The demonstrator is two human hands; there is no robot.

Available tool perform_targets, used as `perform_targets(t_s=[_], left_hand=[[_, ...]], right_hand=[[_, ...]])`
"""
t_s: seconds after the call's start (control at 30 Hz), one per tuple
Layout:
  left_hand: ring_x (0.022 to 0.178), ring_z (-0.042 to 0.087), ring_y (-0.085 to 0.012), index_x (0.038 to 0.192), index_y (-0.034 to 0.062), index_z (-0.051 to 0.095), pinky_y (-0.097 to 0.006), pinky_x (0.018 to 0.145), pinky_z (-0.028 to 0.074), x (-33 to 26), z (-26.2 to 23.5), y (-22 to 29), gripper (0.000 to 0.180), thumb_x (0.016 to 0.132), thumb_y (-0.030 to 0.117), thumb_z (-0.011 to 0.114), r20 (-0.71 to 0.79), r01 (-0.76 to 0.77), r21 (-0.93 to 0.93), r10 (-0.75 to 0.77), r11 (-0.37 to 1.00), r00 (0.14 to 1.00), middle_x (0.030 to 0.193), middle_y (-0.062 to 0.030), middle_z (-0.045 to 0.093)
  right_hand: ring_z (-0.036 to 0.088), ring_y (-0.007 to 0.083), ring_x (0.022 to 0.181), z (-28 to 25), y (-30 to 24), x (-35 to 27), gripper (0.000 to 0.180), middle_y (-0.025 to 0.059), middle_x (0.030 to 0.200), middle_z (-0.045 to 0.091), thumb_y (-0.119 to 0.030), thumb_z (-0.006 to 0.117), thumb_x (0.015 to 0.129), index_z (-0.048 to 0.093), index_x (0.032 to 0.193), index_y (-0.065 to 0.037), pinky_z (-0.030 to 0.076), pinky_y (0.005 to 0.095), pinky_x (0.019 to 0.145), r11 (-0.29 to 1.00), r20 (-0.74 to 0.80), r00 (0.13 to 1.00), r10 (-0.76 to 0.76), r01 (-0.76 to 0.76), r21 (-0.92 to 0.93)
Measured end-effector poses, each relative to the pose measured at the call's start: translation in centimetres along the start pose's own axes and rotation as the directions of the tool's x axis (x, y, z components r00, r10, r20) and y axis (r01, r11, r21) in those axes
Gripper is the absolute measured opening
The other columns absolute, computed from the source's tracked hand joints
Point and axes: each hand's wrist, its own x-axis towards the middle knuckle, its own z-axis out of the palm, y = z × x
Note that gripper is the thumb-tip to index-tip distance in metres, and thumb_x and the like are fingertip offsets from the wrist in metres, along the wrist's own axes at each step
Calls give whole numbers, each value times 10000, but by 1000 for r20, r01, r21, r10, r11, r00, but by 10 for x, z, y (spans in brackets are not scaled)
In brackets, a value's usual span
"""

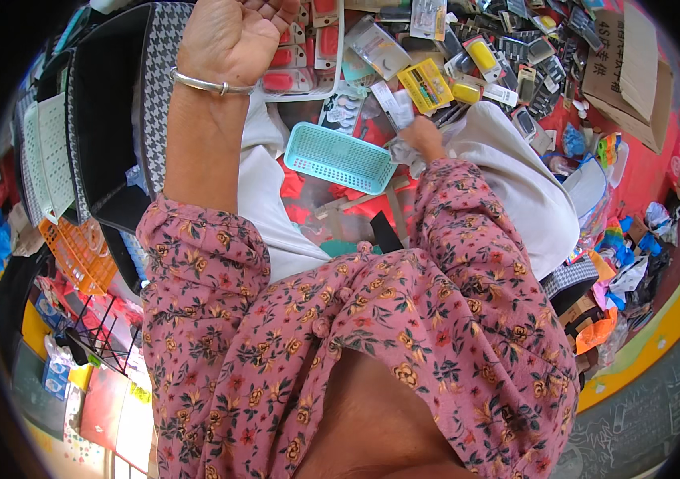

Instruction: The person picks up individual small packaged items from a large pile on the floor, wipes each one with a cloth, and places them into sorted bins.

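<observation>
My left hand (232, 36) is raised near the top of the view, its fingers curled shut, a silver bangle on the wrist; nothing shows inside it. It hovers over clear packs with red pieces (300, 76). My right hand (421, 136) reaches down to the pile of small packaged goods and grips a crinkled clear plastic packet (404, 150), with a flat white card pack (394, 104) just above the fingers. A teal perforated plastic basket (340, 157) lies tilted between my two arms, left of the right hand. Both sleeves are pink with a flower print.
Many small blister packs, some yellow (426, 85), cover the red surface at the top. A cardboard box (627, 76) stands at the upper right. A black case with houndstooth trim (116, 128) and an orange basket (76, 251) lie at the left. Bagged goods crowd the right side.
</observation>
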Motion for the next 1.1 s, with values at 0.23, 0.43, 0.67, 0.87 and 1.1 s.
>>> perform_targets(t_s=[0.23, 0.43, 0.67, 0.87, 1.1], left_hand=[[887, 518, -197, 1021, -55, 490, -276, 795, 449, 16, -5, -9, 236, 802, 23, 452, 120, 8, 80, -18, 997, 993, 942, -132, 521], [752, 549, -163, 834, -16, 525, -249, 655, 460, 7, -27, -9, 107, 739, -9, 478, 256, 23, -25, -16, 999, 967, 820, -99, 562], [703, 539, -164, 859, -18, 532, -264, 671, 452, 3, 3, -37, 131, 741, -1, 479, 212, 36, 3, -36, 999, 977, 769, -90, 565], [782, 536, -168, 978, -29, 514, -256, 699, 468, 6, 13, -31, 215, 772, 19, 476, 178, 188, 22, -189, 982, 966, 890, -103, 554], [792, 533, -151, 998, -13, 513, -254, 711, 467, 15, 24, -52, 220, 792, 49, 467, 140, 230, 162, -253, 960, 957, 901, -82, 553]], right_hand=[[603, 311, 785, 7, -44, -11, 246, 177, 829, 615, -228, 579, 661, 633, 800, -33, 476, 403, 681, 972, 57, 976, -212, 217, -94], [543, 348, 928, -6, -42, -10, 624, 223, 993, 562, -417, 629, 641, 490, 1139, -68, 409, 415, 805, 979, -83, 985, -150, 160, 127], [530, 342, 958, 29, 11, 34, 477, 247, 957, 563, -297, 585, 707, 513, 1120, -68, 415, 404, 810, 836, -198, 899, -390, 436, 333], [522, 337, 977, -67, 75, 102, 349, 216, 1020, 549, -275, 542, 711, 601, 956, -33, 414, 398, 827, 979, -140, 973, -186, 172, -109], [552, 335, 879, -284, 130, 135, 264, 170, 965, 572, -211, 511, 711, 615, 862, -22, 436, 396, 757, 872, -149, 962, -231, 137, -469]])
